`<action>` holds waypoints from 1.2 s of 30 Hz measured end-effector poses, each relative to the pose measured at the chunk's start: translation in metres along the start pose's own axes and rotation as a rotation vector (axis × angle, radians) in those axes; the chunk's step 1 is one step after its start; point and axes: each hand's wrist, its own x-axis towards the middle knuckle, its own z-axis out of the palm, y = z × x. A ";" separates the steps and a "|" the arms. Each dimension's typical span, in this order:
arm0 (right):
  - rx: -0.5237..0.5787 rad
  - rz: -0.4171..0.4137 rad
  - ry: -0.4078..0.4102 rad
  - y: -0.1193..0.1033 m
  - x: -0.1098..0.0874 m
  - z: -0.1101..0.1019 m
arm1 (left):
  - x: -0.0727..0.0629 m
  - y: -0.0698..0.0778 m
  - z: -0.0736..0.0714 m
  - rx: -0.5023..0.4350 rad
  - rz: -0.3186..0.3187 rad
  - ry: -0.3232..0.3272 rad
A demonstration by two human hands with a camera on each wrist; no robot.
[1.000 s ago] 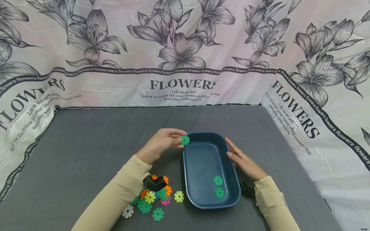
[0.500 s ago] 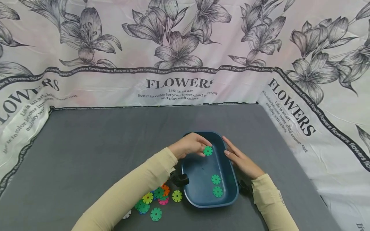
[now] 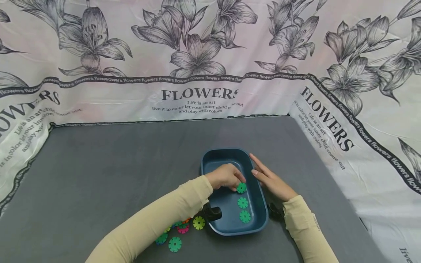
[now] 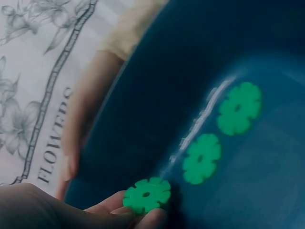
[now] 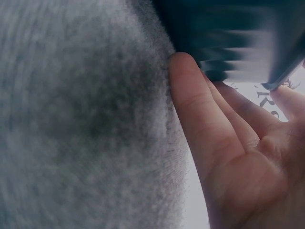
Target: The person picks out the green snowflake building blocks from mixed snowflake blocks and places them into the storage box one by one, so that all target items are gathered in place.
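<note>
Inside the blue plastic tray (image 3: 227,225), my left hand (image 3: 225,176) pinches a green notched building disc (image 4: 147,195) between thumb and fingers, low over the tray floor. Two more green discs, one nearer (image 3: 245,216) and one in the middle (image 3: 243,203), lie flat along the tray's right side, in line with the held one. My right hand (image 3: 273,182) rests against the tray's right outer wall, fingers extended and thumb at the rim. From the right wrist view, the straight fingers (image 5: 190,90) touch the tray's side from outside.
Left of the tray lies a pile of coloured discs (image 3: 183,228), partly hidden by my left sleeve. A yellow disc (image 3: 198,223) and a green disc (image 3: 175,244) lie at its edge. Flower-printed cloth (image 3: 197,96) borders the grey table (image 3: 115,164).
My left hand has carried the green disc from the tray's left rim into the tray, rightward and nearer, beside the two lying discs. The right hand keeps its place on the tray.
</note>
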 end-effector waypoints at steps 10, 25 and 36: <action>-0.016 -0.008 0.000 -0.002 0.000 0.001 | -0.004 -0.002 0.008 0.092 0.084 0.044; -0.010 -0.016 0.000 0.000 0.000 0.000 | -0.009 0.004 0.011 0.344 0.157 0.107; -0.011 -0.033 -0.007 -0.001 0.001 0.000 | -0.017 0.005 0.005 0.413 0.159 0.060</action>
